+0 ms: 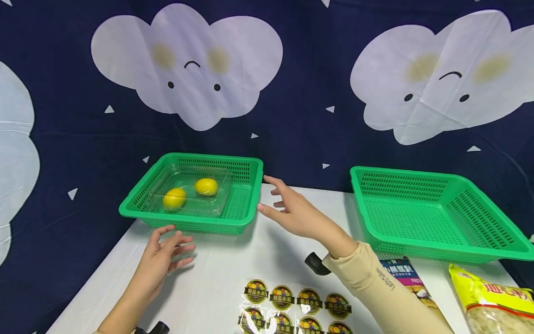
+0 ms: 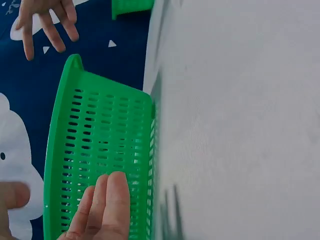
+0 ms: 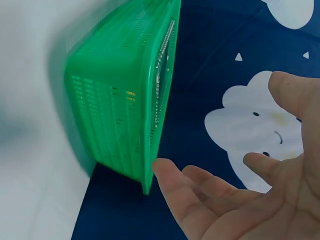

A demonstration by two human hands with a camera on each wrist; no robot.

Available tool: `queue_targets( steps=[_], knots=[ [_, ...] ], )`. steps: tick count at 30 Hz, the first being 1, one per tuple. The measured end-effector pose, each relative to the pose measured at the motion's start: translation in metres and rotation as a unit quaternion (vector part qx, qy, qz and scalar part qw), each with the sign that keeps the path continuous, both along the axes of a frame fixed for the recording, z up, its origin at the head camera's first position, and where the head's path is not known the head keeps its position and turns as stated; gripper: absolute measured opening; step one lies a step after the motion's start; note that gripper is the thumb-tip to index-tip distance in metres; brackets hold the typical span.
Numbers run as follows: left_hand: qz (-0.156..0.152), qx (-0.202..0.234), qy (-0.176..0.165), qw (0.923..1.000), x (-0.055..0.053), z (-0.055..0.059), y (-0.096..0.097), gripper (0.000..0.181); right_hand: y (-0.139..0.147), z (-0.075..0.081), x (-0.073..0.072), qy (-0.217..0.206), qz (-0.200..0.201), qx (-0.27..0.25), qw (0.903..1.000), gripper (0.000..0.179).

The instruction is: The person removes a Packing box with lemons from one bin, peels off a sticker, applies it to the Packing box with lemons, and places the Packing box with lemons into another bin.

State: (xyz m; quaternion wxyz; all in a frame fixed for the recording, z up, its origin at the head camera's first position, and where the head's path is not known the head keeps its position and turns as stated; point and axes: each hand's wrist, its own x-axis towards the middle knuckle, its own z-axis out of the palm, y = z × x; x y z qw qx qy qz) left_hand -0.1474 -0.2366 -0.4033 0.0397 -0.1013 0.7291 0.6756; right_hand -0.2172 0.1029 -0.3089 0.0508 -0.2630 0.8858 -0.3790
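Note:
A green basket [image 1: 239, 227] stands at the back left of the white table. Inside it lies a clear plastic clamshell box [image 1: 223, 197] with two yellow lemons, one lemon [image 1: 174, 198] at the left and another lemon [image 1: 206, 186] nearer the middle. My left hand [image 1: 162, 257] hovers in front of the basket's near side, fingers loosely spread and holding nothing. At the basket's right end is my right hand [image 1: 294, 211], thumb and fingers apart, fingertips close to the rim. In the right wrist view that hand's palm [image 3: 250, 215] is bare.
A second green basket [image 1: 417, 222] stands at the right with nothing in it. Before it lie a yellow bag [image 1: 496, 301] and a blue-and-pink packet [image 1: 413, 283], partly behind my right sleeve. A sheet of round stickers [image 1: 296, 306] lies at the front. A cloud-print cloth [image 1: 308, 93] hangs behind.

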Motion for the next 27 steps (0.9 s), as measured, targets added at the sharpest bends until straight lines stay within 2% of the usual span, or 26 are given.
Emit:
queue_targets(
  steps=[5,10,16,21,24,27],
  knots=[
    [0.008,0.094,-0.001,0.9956,-0.004,0.001,0.0,0.057,-0.018,0.003,-0.02,-0.07,-0.004,-0.013,0.9975,0.081],
    [0.018,0.16,0.005,0.9869,-0.01,0.005,0.002,0.043,-0.035,0.004,-0.037,-0.125,-0.011,-0.028,0.9916,0.081],
    [0.046,0.203,0.013,0.978,-0.019,0.01,0.003,0.035,-0.053,0.008,-0.051,-0.155,-0.033,-0.044,0.9864,0.08],
    [0.067,0.228,0.009,0.9713,-0.023,0.013,0.004,0.029,-0.068,0.011,-0.06,-0.181,-0.032,-0.038,0.9821,0.081],
    [0.081,0.248,0.01,0.9654,-0.025,0.014,0.005,0.026,-0.076,0.012,-0.065,-0.214,-0.03,-0.05,0.9751,0.081],
    [0.095,0.269,0.015,0.9583,-0.028,0.013,0.006,0.022,-0.083,0.013,-0.071,-0.257,-0.028,-0.07,0.9635,0.083]
  ],
)
